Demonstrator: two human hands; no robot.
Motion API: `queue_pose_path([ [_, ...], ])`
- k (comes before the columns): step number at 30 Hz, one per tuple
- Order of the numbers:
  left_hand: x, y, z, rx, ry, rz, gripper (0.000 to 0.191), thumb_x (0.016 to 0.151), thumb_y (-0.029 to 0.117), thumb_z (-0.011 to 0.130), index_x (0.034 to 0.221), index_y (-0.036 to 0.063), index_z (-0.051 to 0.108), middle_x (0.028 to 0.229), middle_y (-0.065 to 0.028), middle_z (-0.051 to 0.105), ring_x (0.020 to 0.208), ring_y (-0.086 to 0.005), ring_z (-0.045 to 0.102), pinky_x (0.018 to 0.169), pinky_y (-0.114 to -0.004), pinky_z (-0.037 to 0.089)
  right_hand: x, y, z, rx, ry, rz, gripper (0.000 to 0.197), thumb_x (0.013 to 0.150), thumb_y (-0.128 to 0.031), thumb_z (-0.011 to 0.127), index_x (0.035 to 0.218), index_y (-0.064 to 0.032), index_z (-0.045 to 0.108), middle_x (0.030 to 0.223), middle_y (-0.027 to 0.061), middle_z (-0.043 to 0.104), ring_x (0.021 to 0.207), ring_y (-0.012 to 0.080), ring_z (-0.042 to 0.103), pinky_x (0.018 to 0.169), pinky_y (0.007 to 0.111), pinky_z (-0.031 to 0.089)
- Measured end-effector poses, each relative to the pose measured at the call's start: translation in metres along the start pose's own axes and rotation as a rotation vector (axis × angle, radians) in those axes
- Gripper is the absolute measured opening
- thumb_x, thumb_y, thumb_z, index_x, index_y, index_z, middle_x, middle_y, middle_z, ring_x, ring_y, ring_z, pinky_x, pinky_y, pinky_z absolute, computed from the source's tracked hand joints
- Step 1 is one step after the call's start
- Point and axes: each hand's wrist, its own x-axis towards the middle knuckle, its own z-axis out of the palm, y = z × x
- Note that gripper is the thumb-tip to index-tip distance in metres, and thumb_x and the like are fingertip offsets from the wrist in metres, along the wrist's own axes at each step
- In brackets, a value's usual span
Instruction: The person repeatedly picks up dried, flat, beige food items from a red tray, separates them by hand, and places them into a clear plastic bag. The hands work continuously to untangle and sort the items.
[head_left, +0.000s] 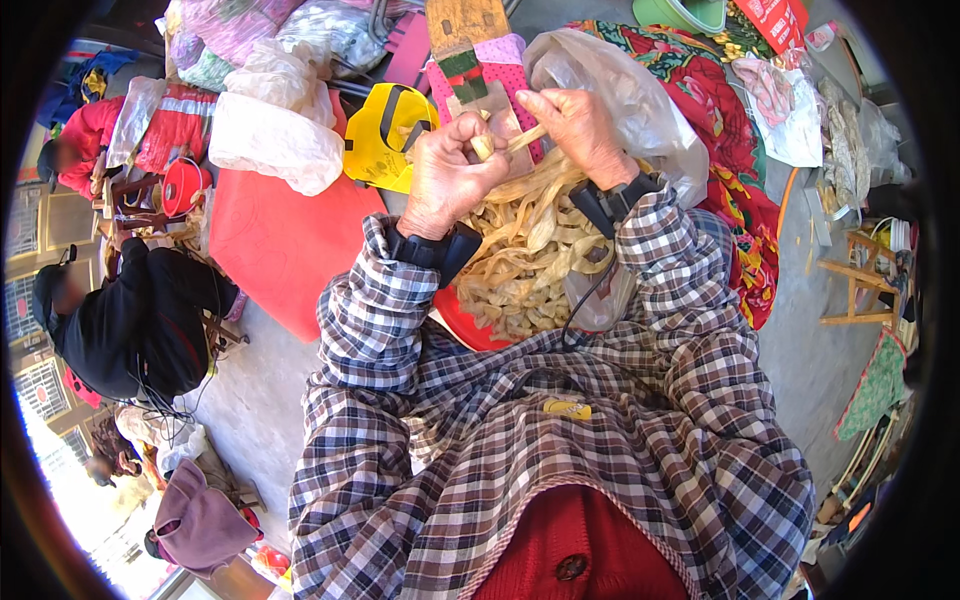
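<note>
My left hand (454, 171) is closed around a small rolled bundle of pale, dried strip material (482, 145). Between the thumb and fingers of my right hand (581, 131) is a thin strip (527, 138) of the same stuff, which runs toward the bundle. Below both hands lie long tan strips (551, 214) over many small folded or knotted pieces (525, 307), in a red basin (469, 326) at my lap. Just beyond my hands, a worn wooden board (466, 26) with a dark green and red band stands over a pink dotted cloth (502, 56).
A yellow bag (390, 139) and a red sheet (277, 247) lie to the left. A clear plastic bag (637, 90) and a red floral cloth (697, 112) are at the right. Several people sit at the far left, one in black (135, 322). A wooden stool (862, 281) stands far right.
</note>
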Motion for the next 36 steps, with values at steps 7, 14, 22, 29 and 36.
queue_pose_path([
  [7,0.004,-0.003,-0.007,0.109,0.051,0.047,0.011,0.081,-0.005,0.067,0.084,0.0044,0.062,0.079,0.0023,0.062,0.074,-0.0036,0.055,0.068,-0.02,0.046,0.003,0.009,0.008,0.209,0.0,0.037,0.041,0.091,-0.039,0.061,0.076,-0.0006,0.066,0.059,0.0131,0.054,0.055,0.0179,0.054,0.056,0.035,0.044],
  [14,0.016,-0.015,-0.021,0.614,0.237,0.074,0.007,0.082,0.001,0.068,0.086,0.0023,0.062,0.077,-0.001,0.064,0.071,-0.0045,0.056,0.066,-0.022,0.047,0.012,0.012,0.019,0.385,-0.114,0.023,0.029,0.093,-0.029,0.061,0.086,-0.0008,0.059,0.069,-0.0013,0.056,0.071,0.0067,0.052,0.062,0.026,0.044],
  [22,0.025,-0.017,-0.021,1.079,0.24,0.115,0.011,0.076,0.012,0.07,0.081,0.0062,0.063,0.073,-0.011,0.065,0.069,-0.0254,0.064,0.065,-0.035,0.05,0.016,0.014,0.039,-0.288,-0.051,-0.005,0.024,0.082,-0.029,0.068,0.087,-0.0065,0.061,0.074,0.0151,0.067,0.073,0.0347,0.066,0.064,0.044,0.05],
  [29,0.009,-0.008,-0.014,0.734,-0.001,-0.033,0.033,0.079,0.023,0.078,0.103,0.006,0.063,0.061,-0.0016,0.057,0.055,-0.0068,0.053,0.051,-0.024,0.043,0.007,0.011,0.024,0.14,-0.13,0.093,0.029,0.086,-0.033,0.067,0.079,-0.0051,0.061,0.07,0.0081,0.064,0.065,0.0222,0.063,0.059,0.035,0.048],
  [36,0.013,-0.005,-0.021,0.615,0.151,0.225,0.014,0.086,0.016,0.068,0.08,0.0036,0.067,0.06,-0.01,0.06,0.051,-0.0202,0.06,0.05,-0.031,0.046,0.004,-0.013,-0.001,0.599,-0.448,0.189,0.042,0.089,-0.045,0.064,0.078,-0.0048,0.062,0.065,-0.0061,0.05,0.06,0.0026,0.042,0.052,0.019,0.032],
])
